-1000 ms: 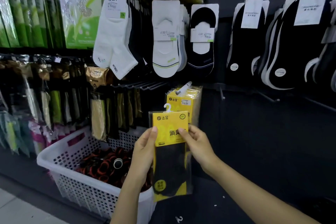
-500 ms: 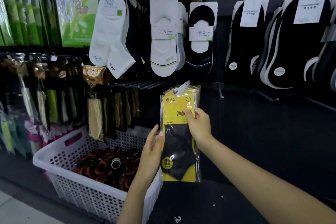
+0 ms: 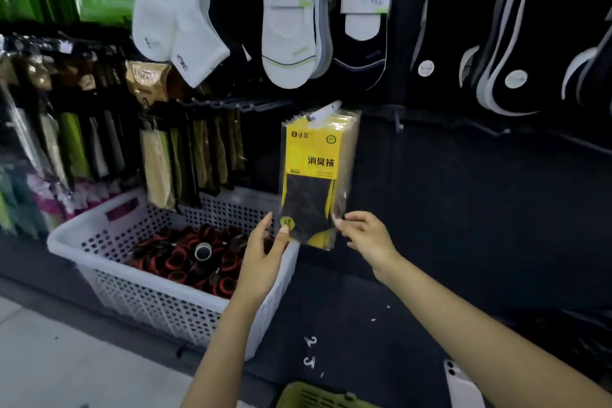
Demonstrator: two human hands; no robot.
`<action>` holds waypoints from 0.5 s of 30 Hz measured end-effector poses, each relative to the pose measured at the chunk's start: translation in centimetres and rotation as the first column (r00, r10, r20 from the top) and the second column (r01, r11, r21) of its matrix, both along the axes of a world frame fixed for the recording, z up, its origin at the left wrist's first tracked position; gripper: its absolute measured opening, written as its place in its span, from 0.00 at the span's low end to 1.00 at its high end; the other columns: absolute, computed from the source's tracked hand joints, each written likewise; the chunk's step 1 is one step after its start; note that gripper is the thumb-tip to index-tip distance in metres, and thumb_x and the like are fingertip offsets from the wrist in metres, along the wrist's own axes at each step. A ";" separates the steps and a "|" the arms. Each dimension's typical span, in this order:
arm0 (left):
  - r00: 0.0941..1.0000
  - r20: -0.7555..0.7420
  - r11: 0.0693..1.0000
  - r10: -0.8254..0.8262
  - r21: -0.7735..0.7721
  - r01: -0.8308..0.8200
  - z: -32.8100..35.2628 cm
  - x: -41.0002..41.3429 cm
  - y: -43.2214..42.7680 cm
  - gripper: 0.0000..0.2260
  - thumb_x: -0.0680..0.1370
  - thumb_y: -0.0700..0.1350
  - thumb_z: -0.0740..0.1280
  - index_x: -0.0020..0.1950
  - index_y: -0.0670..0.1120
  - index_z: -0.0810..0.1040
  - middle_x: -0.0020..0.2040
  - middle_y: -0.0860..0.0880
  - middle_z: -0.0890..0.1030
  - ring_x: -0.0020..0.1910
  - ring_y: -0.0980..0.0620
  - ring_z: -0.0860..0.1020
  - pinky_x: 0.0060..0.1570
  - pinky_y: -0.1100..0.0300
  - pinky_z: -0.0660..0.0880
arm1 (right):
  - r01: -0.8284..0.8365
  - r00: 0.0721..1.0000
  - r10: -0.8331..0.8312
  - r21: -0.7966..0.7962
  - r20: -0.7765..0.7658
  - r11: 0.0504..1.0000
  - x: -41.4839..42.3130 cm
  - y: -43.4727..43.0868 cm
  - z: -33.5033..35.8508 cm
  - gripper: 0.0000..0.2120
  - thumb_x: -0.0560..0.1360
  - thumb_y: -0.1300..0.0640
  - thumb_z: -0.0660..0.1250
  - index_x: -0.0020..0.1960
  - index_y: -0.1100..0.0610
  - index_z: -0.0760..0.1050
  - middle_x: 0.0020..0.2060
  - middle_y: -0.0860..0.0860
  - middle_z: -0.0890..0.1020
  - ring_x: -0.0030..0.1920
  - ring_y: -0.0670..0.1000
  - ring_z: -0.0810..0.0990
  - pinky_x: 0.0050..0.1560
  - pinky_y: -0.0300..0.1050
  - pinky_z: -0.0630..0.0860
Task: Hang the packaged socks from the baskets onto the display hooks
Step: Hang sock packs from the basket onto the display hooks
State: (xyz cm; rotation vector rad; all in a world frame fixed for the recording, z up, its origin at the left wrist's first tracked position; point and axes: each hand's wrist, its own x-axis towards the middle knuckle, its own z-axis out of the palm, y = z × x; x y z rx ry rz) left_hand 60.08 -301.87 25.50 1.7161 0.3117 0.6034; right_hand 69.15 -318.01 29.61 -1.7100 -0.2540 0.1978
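STEP: sock pack [image 3: 314,169] seated on hook [image 3: 326,110]; left hand [image 3: 265,253] open; right hand [image 3: 366,235] grip unclear; both just below pack | NEXT: we likely fetch another.

You've moved the yellow sock pack [image 3: 314,175] out of your grip and onto the display hook [image 3: 326,109], at the front of the stack there. Your left hand [image 3: 265,255] and right hand [image 3: 367,235] have dropped from its header to its bottom corners, fingers loosened.
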 end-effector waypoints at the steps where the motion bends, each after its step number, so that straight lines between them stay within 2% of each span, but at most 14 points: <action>1: 0.999 -0.033 0.999 -0.001 0.042 0.003 -0.7 -0.3 -0.3 0.26 0.78 0.58 0.60 0.75 0.53 0.62 0.72 0.56 0.64 0.71 0.56 0.63 0.67 0.60 0.63 | -0.021 1.000 0.020 -0.041 -0.012 0.999 -0.7 -1.3 -1.4 0.13 0.75 0.56 0.70 0.57 0.58 0.73 0.52 0.53 0.80 0.54 0.51 0.79 0.60 0.48 0.76; 3: 0.995 -0.097 0.987 -0.038 0.151 0.053 -2.6 -1.1 -1.2 0.23 0.79 0.57 0.61 0.73 0.54 0.64 0.69 0.59 0.68 0.69 0.55 0.65 0.64 0.63 0.64 | -0.078 0.996 0.074 -0.120 -0.041 0.990 -2.5 -4.0 -4.8 0.13 0.75 0.57 0.70 0.58 0.58 0.74 0.52 0.51 0.79 0.53 0.48 0.79 0.55 0.42 0.77; 5: 0.969 -0.226 0.951 -0.097 0.267 0.158 -5.6 -2.1 -2.4 0.23 0.79 0.56 0.62 0.72 0.51 0.66 0.69 0.56 0.69 0.69 0.53 0.67 0.65 0.61 0.66 | -0.166 0.983 0.142 -0.222 -0.121 0.961 -4.8 -7.0 -9.1 0.12 0.75 0.59 0.70 0.57 0.60 0.75 0.50 0.51 0.79 0.49 0.47 0.78 0.46 0.36 0.75; 7: 0.896 -0.428 0.882 -0.119 0.370 0.293 -9.4 -3.1 -3.7 0.26 0.79 0.56 0.63 0.73 0.46 0.65 0.72 0.48 0.68 0.71 0.49 0.66 0.68 0.56 0.64 | -0.232 0.957 0.165 -0.287 -0.237 0.929 -7.3 -10.3 -14.1 0.12 0.74 0.64 0.70 0.56 0.64 0.74 0.46 0.55 0.79 0.44 0.48 0.78 0.40 0.34 0.73; 9: 0.795 -0.598 0.807 -0.097 0.420 0.414 -13.1 -4.2 -5.3 0.26 0.78 0.56 0.63 0.73 0.46 0.66 0.72 0.46 0.68 0.71 0.47 0.66 0.69 0.54 0.63 | -0.264 0.934 0.149 -0.345 -0.326 0.901 -9.7 -13.9 -18.9 0.13 0.72 0.69 0.70 0.55 0.67 0.72 0.40 0.55 0.78 0.38 0.46 0.76 0.35 0.29 0.71; 12: 0.655 -0.743 0.758 -0.135 0.349 0.552 -18.0 -6.1 -8.2 0.26 0.78 0.57 0.62 0.72 0.45 0.67 0.70 0.46 0.72 0.69 0.48 0.69 0.68 0.57 0.64 | -0.288 0.899 0.075 -0.456 -0.431 0.842 -12.6 -18.8 -25.1 0.13 0.72 0.69 0.71 0.54 0.67 0.73 0.38 0.54 0.78 0.38 0.47 0.76 0.33 0.28 0.69; 15: 0.569 -0.802 0.821 -0.183 0.194 0.537 -22.3 -8.6 -11.0 0.21 0.80 0.54 0.62 0.67 0.42 0.72 0.62 0.44 0.78 0.63 0.47 0.75 0.60 0.61 0.69 | -0.168 0.891 -0.108 -0.539 -0.442 0.826 -14.1 -22.4 -29.5 0.17 0.70 0.68 0.74 0.55 0.73 0.74 0.43 0.57 0.78 0.44 0.51 0.75 0.36 0.33 0.69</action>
